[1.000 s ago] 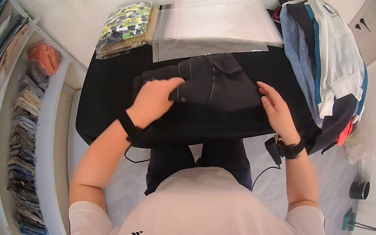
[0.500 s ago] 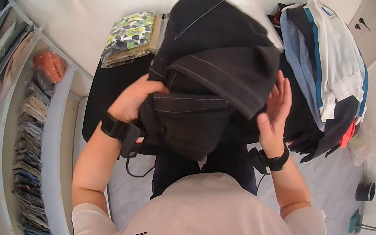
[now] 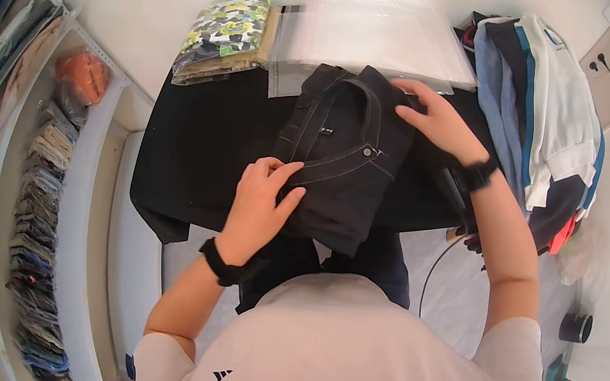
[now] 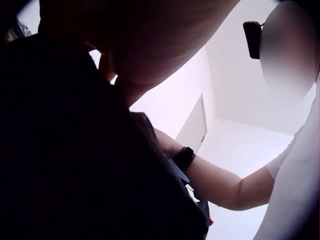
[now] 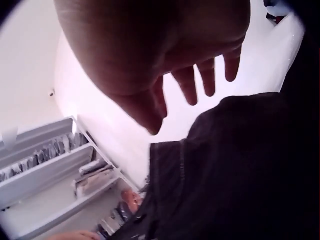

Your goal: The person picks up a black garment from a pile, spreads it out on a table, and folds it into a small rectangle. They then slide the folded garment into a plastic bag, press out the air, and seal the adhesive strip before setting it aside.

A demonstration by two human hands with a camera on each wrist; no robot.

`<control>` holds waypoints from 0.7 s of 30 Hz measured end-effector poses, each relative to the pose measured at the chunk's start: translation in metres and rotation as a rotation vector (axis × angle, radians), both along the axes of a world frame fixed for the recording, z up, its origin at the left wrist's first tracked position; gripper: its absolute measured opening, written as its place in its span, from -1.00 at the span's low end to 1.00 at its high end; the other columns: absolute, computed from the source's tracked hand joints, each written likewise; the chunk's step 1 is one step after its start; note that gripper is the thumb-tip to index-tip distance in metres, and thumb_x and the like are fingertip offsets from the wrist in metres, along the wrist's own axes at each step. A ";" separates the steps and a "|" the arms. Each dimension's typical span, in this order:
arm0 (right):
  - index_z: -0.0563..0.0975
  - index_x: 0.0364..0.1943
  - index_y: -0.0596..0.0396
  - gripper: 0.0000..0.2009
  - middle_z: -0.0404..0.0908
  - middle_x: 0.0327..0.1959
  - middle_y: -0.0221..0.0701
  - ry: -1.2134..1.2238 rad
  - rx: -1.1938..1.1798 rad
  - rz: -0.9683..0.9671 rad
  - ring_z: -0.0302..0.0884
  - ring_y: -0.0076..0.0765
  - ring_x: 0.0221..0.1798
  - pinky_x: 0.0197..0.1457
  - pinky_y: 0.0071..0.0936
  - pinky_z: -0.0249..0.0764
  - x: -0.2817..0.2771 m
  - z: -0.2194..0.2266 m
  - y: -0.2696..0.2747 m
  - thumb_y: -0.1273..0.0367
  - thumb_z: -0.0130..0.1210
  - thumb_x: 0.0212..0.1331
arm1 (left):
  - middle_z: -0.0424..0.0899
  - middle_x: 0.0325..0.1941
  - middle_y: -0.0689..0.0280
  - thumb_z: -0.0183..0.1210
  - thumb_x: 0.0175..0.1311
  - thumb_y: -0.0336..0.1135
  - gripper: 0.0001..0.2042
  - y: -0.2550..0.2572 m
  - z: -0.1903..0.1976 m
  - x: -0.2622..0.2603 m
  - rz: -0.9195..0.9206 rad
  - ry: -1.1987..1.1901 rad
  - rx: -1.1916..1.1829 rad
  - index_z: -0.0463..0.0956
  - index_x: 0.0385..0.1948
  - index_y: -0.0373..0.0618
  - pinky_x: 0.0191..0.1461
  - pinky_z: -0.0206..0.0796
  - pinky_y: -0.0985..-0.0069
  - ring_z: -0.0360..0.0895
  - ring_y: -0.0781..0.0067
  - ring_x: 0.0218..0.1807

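Black trousers point(image 3: 336, 195) with pale stitching are folded into a bundle over the black-covered table, the buttoned waistband facing up. Their near end overlaps the table's front edge in the head view. My left hand point(image 3: 260, 199) grips them by the waistband at the left side, thumb and fingers curled in. In the left wrist view, dark cloth point(image 4: 75, 150) fills much of the picture and hides most of those fingers. Spread and fairly straight, the fingers of my right hand point(image 3: 443, 123) are beside the far right corner. The right wrist view shows this hand point(image 5: 165, 55) just above the cloth.
Clear plastic bags point(image 3: 377, 38) lie along the back of the table. Left of them is a stack of bagged clothes, a camouflage-patterned pack point(image 3: 228, 23) on top. Sweatshirts and trousers point(image 3: 562, 127) are heaped at the right. Shelves of bagged garments point(image 3: 42, 213) line the left wall.
The trousers went from flat on the table to lifted and turned, and are now lower, with the waistband up. The right hand moved to their far right corner; the left shifted right along them.
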State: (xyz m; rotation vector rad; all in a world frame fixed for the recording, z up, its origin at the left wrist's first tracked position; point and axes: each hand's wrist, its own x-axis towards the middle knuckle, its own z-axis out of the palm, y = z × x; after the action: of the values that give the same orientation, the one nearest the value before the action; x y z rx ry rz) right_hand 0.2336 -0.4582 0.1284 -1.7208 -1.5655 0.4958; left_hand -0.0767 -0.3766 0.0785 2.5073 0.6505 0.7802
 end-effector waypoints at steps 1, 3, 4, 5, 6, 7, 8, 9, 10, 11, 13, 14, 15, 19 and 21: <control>0.39 0.15 0.01 -0.58 0.42 0.18 -0.31 -0.008 0.004 0.006 0.30 -0.31 0.24 0.32 -0.37 0.14 0.005 -0.004 0.015 0.37 0.09 0.17 | 0.43 -0.15 0.15 0.22 0.10 -0.25 -0.68 -0.004 -0.002 0.004 0.068 -0.004 0.022 0.51 -0.10 -0.12 0.00 0.25 0.32 0.38 0.15 -0.10; 0.37 0.17 -0.01 -0.57 0.33 0.24 -0.19 -0.242 0.100 0.181 0.20 -0.17 0.32 0.37 -0.33 0.07 0.017 -0.021 0.046 0.34 0.10 0.18 | 0.43 -0.15 0.15 0.23 0.10 -0.24 -0.68 -0.003 -0.008 0.008 0.100 -0.013 0.023 0.51 -0.12 -0.11 0.00 0.25 0.31 0.38 0.15 -0.10; 0.35 0.19 -0.04 -0.54 0.22 0.30 -0.09 -0.240 0.060 0.214 0.10 -0.05 0.38 0.40 -0.31 0.03 0.017 -0.023 0.058 0.34 0.10 0.17 | 0.42 -0.16 0.15 0.24 0.10 -0.23 -0.69 -0.003 -0.009 0.009 0.127 -0.013 0.016 0.52 -0.14 -0.11 0.00 0.25 0.31 0.38 0.15 -0.11; 0.42 0.10 0.00 -0.61 0.35 0.17 -0.15 -0.273 0.086 0.193 0.23 -0.08 0.26 0.31 -0.31 0.13 0.016 -0.028 0.066 0.34 0.12 0.15 | 0.42 -0.17 0.16 0.25 0.08 -0.21 -0.69 -0.005 -0.008 0.011 0.158 -0.025 -0.004 0.51 -0.17 -0.13 -0.01 0.25 0.30 0.38 0.15 -0.10; 0.48 0.00 0.03 -0.68 0.48 0.04 -0.21 -0.305 0.108 0.171 0.36 -0.10 0.15 0.23 -0.31 0.24 0.012 -0.030 0.071 0.34 0.13 0.13 | 0.42 -0.17 0.16 0.25 0.08 -0.21 -0.69 -0.004 -0.006 0.012 0.165 -0.031 -0.001 0.51 -0.17 -0.13 -0.01 0.25 0.30 0.38 0.15 -0.10; 0.48 0.00 0.03 -0.68 0.48 0.04 -0.21 -0.307 0.108 0.177 0.36 -0.10 0.15 0.23 -0.31 0.24 0.019 -0.035 0.080 0.34 0.13 0.13 | 0.42 -0.16 0.15 0.23 0.10 -0.23 -0.72 -0.004 -0.006 0.013 0.172 -0.029 -0.037 0.49 -0.20 -0.16 0.03 0.23 0.29 0.37 0.13 -0.08; 0.49 -0.10 0.07 -0.75 0.52 -0.05 -0.25 -0.364 0.038 0.231 0.39 -0.15 0.10 0.19 -0.34 0.26 0.029 -0.040 0.091 0.34 0.12 0.15 | 0.42 -0.16 0.15 0.22 0.12 -0.25 -0.74 -0.004 -0.007 0.012 0.178 -0.024 -0.076 0.48 -0.24 -0.20 0.07 0.20 0.28 0.37 0.11 -0.05; 0.50 -0.19 0.11 -0.81 0.55 -0.13 -0.28 -0.420 -0.035 0.284 0.42 -0.20 0.04 0.15 -0.36 0.29 0.028 -0.039 0.096 0.35 0.10 0.16 | 0.42 -0.16 0.15 0.22 0.12 -0.25 -0.74 -0.001 -0.010 0.011 0.183 -0.021 -0.084 0.48 -0.24 -0.20 0.07 0.20 0.28 0.37 0.11 -0.05; 0.50 -0.19 0.11 -0.81 0.55 -0.13 -0.28 -0.416 -0.043 0.290 0.42 -0.20 0.04 0.15 -0.36 0.29 0.026 -0.041 0.097 0.35 0.10 0.16 | 0.42 -0.19 0.15 0.22 0.12 -0.28 -0.77 0.004 -0.016 0.011 0.139 -0.067 -0.044 0.46 -0.28 -0.21 0.00 0.24 0.30 0.38 0.14 -0.09; 0.46 -0.28 0.13 -0.85 0.55 -0.12 -0.30 -0.259 0.011 0.235 0.42 -0.23 0.06 0.17 -0.38 0.27 0.026 -0.042 0.098 0.34 0.07 0.19 | 0.43 -0.22 0.15 0.22 0.12 -0.32 -0.79 0.007 -0.019 0.012 0.093 -0.114 -0.005 0.44 -0.32 -0.23 -0.07 0.28 0.33 0.39 0.16 -0.14; 0.42 -0.37 0.14 -0.83 0.56 -0.24 -0.33 -0.043 0.137 0.124 0.45 -0.36 -0.08 0.05 -0.45 0.33 0.018 -0.037 0.100 0.32 0.01 0.25 | 0.43 -0.22 0.16 0.19 0.13 -0.35 -0.82 0.006 -0.009 0.010 0.094 -0.283 -0.134 0.41 -0.36 -0.24 -0.11 0.29 0.36 0.39 0.17 -0.17; 0.42 -0.37 0.14 -0.83 0.56 -0.24 -0.33 -0.040 0.130 0.126 0.45 -0.36 -0.08 0.05 -0.45 0.33 0.016 -0.038 0.102 0.32 0.01 0.25 | 0.43 -0.23 0.16 0.17 0.14 -0.39 -0.84 0.006 -0.005 0.009 0.096 -0.454 -0.254 0.39 -0.40 -0.25 -0.15 0.30 0.39 0.39 0.18 -0.21; 0.42 -0.37 0.14 -0.82 0.56 -0.29 -0.34 -0.049 0.074 0.050 0.45 -0.36 -0.15 -0.02 -0.44 0.34 0.015 -0.039 0.105 0.30 0.01 0.26 | 0.43 -0.27 0.14 0.14 0.16 -0.40 -0.86 0.008 -0.009 0.008 0.159 -0.486 -0.300 0.37 -0.42 -0.26 -0.22 0.30 0.43 0.39 0.20 -0.26; 0.46 -0.34 0.15 -0.83 0.56 -0.45 -0.26 -0.229 0.021 -0.045 0.46 -0.22 -0.37 -0.23 -0.37 0.36 0.006 -0.051 0.117 0.31 0.00 0.25 | 0.44 -0.38 0.11 0.11 0.17 -0.39 -0.86 0.021 -0.029 -0.001 0.319 -0.200 -0.379 0.38 -0.40 -0.27 -0.20 0.28 0.33 0.40 0.13 -0.26; 0.47 -0.30 0.14 -0.85 0.57 -0.40 -0.23 -0.207 -0.028 -0.023 0.47 -0.18 -0.32 -0.18 -0.35 0.37 0.007 -0.050 0.120 0.33 0.03 0.21 | 0.45 -0.36 0.10 0.11 0.16 -0.40 -0.86 0.022 -0.038 -0.001 0.327 -0.174 -0.305 0.38 -0.39 -0.27 -0.15 0.27 0.30 0.40 0.10 -0.24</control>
State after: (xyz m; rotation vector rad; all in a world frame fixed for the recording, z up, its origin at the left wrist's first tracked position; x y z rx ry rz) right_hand 0.2408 -0.3381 0.0780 -1.8577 -1.6870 0.3373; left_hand -0.0778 -0.3547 0.0405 2.0592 1.0467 0.9219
